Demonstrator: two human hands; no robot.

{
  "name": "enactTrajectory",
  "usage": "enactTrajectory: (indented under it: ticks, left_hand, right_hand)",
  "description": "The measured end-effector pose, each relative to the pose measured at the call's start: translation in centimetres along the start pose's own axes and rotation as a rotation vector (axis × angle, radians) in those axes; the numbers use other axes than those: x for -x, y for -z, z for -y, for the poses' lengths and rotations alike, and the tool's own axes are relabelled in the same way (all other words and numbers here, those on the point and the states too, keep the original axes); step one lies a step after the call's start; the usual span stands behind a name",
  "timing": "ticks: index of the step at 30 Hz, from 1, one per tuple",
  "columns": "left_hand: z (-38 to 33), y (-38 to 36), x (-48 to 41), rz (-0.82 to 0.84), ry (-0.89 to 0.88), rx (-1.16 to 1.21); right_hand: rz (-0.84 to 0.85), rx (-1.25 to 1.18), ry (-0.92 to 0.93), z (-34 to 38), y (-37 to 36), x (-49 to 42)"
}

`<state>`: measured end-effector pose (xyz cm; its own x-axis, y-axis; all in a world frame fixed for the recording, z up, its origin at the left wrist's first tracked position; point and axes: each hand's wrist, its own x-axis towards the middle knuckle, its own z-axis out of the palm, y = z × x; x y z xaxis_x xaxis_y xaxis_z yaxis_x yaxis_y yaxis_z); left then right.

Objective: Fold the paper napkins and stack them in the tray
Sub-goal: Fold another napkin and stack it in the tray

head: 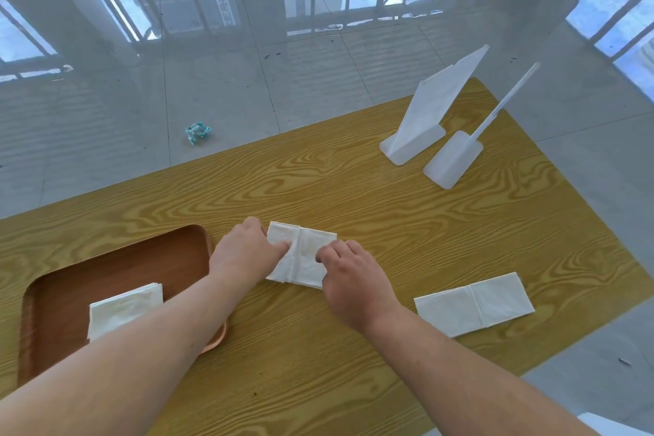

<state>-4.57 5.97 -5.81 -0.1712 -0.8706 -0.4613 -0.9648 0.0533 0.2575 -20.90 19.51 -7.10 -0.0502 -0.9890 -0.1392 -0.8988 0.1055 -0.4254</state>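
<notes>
On the yellow wood-grain table [354,188], just right of the brown rounded-corner wooden tray [116,258], lies a white paper napkin [304,258] opened into a long rectangle with a crease running across its middle. Both bare hands rest on it. The left hand [244,251] covers the napkin's end nearest the tray, fingers curled down with the thumb and fingertips pressing or pinching the paper; whether they truly clasp the sheet or only pin it cannot be told. The right hand [354,276] lies on the end away from the tray, knuckles up and fingers bent so the tips press onto the paper close to the crease; a real grip cannot be made out here either. The left forearm crosses over the tray's right edge and near corner.

Inside the tray, towards its near right part, sits a small stack of folded white napkins [120,308], partly hidden by that forearm. Well to the right of the tray, past the right wrist, a second flat white napkin [474,304] lies alone on the table, also creased across its middle. Far from the tray, at the table's back right, stand two white plastic upright stands [424,117] side by side. Beyond the table, on the glossy pale tiled floor [247,81], lies a crumpled teal-and-white wrapper [197,132].
</notes>
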Motion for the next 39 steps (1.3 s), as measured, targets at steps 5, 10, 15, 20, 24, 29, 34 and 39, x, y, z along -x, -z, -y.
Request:
enactTrajectory:
  ticks: [5, 10, 15, 20, 24, 29, 34, 39]
  left_hand:
    - [-0.2, -0.7, 0.3, 0.04, 0.007, -0.148]
    - [-0.4, -0.4, -0.2, 0.108, 0.074, -0.088]
    - [-0.3, -0.2, -0.8, 0.137, 0.113, 0.199]
    - [-0.8, 0.2, -0.4, 0.068, -0.125, 0.532]
    - [-2.2, 0.2, 0.5, 0.224, -0.13, 0.86]
    - [-1.6, -1.5, 1.2, 0.099, -0.211, 0.051]
    - [-1.0, -3.1, 2.0, 0.054, -0.254, -0.089]
    - [-1.6, -2.9, 1.4, 0.145, -0.244, -0.038]
  right_hand:
    - [0.08, -0.002, 0.059, -0.6, -0.3, 0.3]
    - [0.104, -0.01, 0.073, -0.3, -0.7, 0.4]
    - [0.107, -0.011, 0.072, -0.1, -0.5, 0.4]
    - [0.079, -0.025, 0.065, -0.5, -0.3, 0.3]
    - [0.001, -0.1, -0.012, -0.7, -0.1, 0.3]
    - [-0.235, -0.071, -0.073, -1.6, 0.1, 0.2]
    - [0.109, 0.054, 0.003, -1.9, -0.5, 0.3]
    - [0.072, -0.022, -0.067, -1.8, -0.4, 0.2]
